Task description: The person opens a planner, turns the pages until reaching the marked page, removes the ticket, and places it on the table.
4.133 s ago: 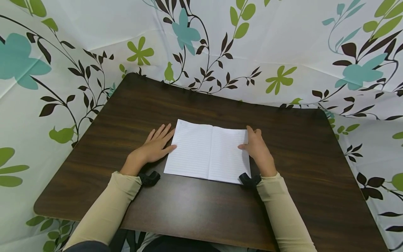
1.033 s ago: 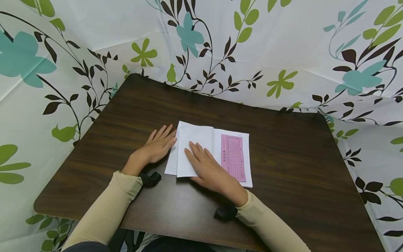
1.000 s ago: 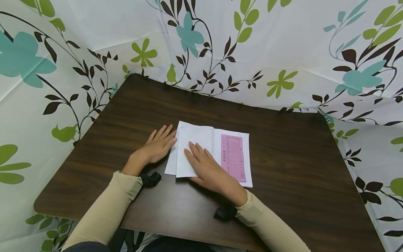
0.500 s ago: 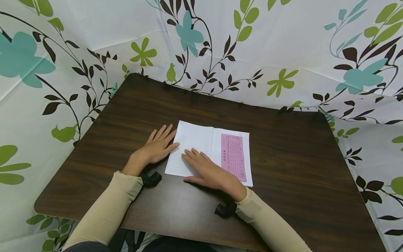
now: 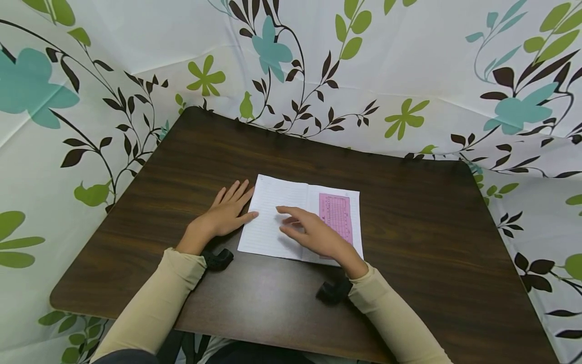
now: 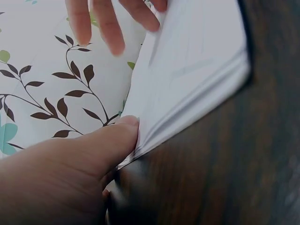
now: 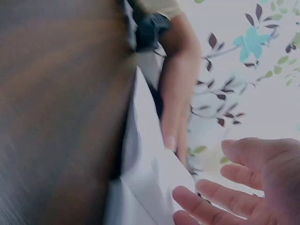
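Observation:
An open notebook (image 5: 268, 235) lies on the table in the head view, with a lined left page. On its right page is a pink printed table (image 5: 336, 212), partly covered by the right forearm. The left hand (image 5: 223, 212) rests with spread fingers at the notebook's left edge. Its thumb (image 6: 115, 140) touches the page margin in the left wrist view. Over the middle of the notebook hovers the right hand (image 5: 313, 233), its fingers loosely bent and holding nothing. In the right wrist view, those fingers (image 7: 229, 197) show apart from the white pages (image 7: 152, 164).
Dark wood-grain table (image 5: 254, 298) surrounds the notebook. A white cloth (image 5: 159, 30) with leaf and flower prints hangs behind and at the sides. Black wrist cameras sit under both wrists, the left one (image 5: 219, 259) just off the notebook's lower left corner.
A sheet was turned over to the left, uncovering the pink table. The right hand smoothed the left page flat, then lifted and drew back rightward. The left hand has stayed at the left edge.

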`<control>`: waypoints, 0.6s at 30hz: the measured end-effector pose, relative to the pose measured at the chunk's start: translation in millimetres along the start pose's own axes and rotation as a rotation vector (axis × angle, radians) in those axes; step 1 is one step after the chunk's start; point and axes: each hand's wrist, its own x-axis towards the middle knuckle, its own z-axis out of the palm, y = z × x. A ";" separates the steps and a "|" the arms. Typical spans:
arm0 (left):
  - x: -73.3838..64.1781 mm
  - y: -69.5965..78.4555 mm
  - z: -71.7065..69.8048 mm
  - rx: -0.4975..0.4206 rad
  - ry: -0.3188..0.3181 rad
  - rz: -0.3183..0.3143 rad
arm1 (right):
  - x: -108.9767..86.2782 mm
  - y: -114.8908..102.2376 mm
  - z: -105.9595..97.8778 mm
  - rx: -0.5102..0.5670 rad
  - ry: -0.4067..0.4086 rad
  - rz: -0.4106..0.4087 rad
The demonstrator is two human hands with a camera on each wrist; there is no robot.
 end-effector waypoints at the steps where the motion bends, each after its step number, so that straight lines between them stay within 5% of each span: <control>1: 0.2 0.0 0.2 0.001 0.000 -0.001 | -0.2 1.8 -3.5 0.019 0.013 0.008; 8: 0.8 -1.0 0.6 0.003 -0.004 -0.001 | -1.5 18.2 -26.5 -0.018 0.063 0.093; 18: 0.6 0.6 -2.2 -0.005 -0.008 -0.006 | -13.0 45.4 -63.9 -0.155 0.261 0.249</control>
